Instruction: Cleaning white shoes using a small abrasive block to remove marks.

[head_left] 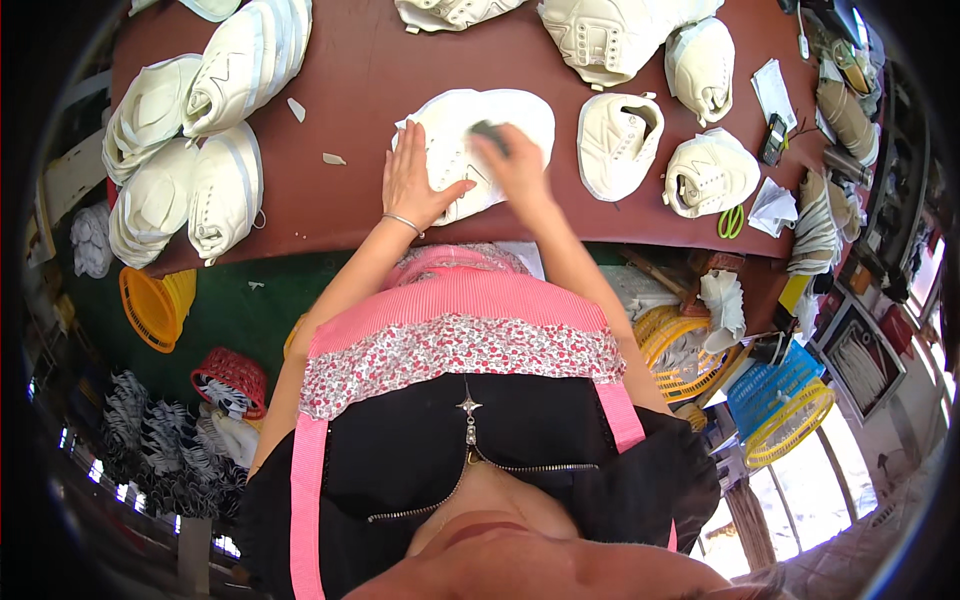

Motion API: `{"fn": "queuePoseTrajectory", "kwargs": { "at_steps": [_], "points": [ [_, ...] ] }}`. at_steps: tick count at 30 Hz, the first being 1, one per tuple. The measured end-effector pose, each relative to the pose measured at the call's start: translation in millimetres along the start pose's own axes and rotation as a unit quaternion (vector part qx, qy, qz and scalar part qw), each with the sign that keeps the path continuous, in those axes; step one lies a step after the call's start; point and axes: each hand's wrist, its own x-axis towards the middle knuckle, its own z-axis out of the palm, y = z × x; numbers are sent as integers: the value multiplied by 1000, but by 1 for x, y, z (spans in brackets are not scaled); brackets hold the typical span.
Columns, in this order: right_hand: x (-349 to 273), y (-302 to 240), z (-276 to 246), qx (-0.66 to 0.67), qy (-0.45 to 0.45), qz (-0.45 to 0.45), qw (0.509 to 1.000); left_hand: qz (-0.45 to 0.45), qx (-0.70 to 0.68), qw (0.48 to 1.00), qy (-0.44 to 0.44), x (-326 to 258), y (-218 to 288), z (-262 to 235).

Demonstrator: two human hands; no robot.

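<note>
A white shoe upper (520, 112) lies spread flat on the red-brown table (340, 210) in front of me. My left hand (412, 178) rests on its left side, fingers stretched out and thumb apart. In my right hand (515, 168) is a small dark block (490, 134), pressed to or just over the middle of the upper. Motion blurs that hand, and the block's exact kind does not show. Just right of it stands a shaped white shoe upper (618, 150) with eyelet holes, and another upper (708, 172) sits beyond that one.
Stacked white uppers (245, 70) fill the table's left side; more uppers (605, 40) lie at the back. Green-handled scissors (731, 222), a dark handheld device (773, 140) and papers are at the right edge. Yellow baskets (160, 310) and a red basket (232, 378) stand below.
</note>
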Motion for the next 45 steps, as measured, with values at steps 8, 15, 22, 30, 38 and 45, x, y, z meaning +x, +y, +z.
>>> {"fn": "queuePoseTrajectory", "kwargs": {
  "at_steps": [8, 15, 22, 30, 38, 45],
  "points": [
    [71, 10, 31, -311, 40, -184, 932, -100, 44, 993, -51, 9, 8, 0],
    [70, 6, 20, -362, -96, -253, 892, -127, 34, 990, -57, 7, 11, 2],
    [45, -6, 52, -343, -168, -136, 914, -130, 31, 989, -60, 9, 11, 1],
    [70, -9, 45, -303, -200, -135, 922, -137, 45, 986, -82, 14, 17, -2],
    [30, 5, -39, -402, -266, -52, 875, -153, 46, 984, -82, 12, 15, -3],
    [35, 25, 9, -315, -63, -150, 935, -141, 57, 984, -93, 15, 18, -3]
  ]
}}
